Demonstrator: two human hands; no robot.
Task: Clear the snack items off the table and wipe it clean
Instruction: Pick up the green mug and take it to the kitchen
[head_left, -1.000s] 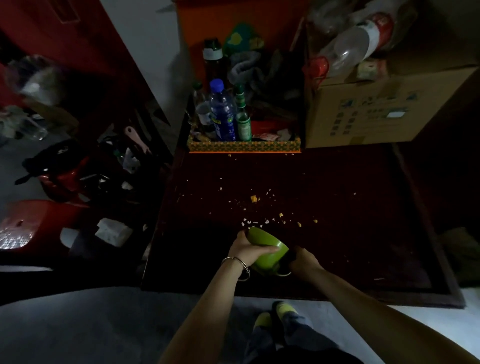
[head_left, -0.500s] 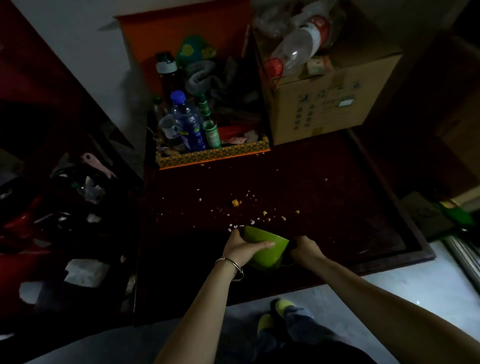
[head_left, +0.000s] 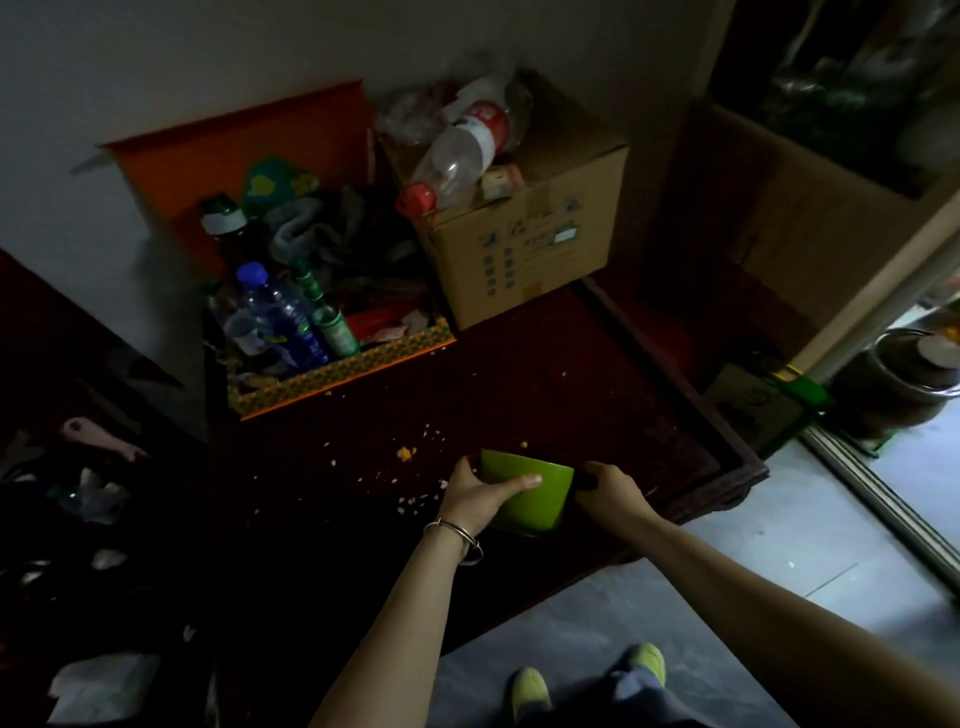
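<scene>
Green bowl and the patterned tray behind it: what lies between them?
Scattered crumbs on dark tabletop, including one larger yellow piece; head view shows it.

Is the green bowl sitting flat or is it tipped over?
Tipped. The bowl is tilted sideways, its mouth facing away toward the crumbs, with the left hand gripping its rim.

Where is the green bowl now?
Head view, lower centre: the green bowl is near the front edge of the table, between left hand and right hand.
</scene>
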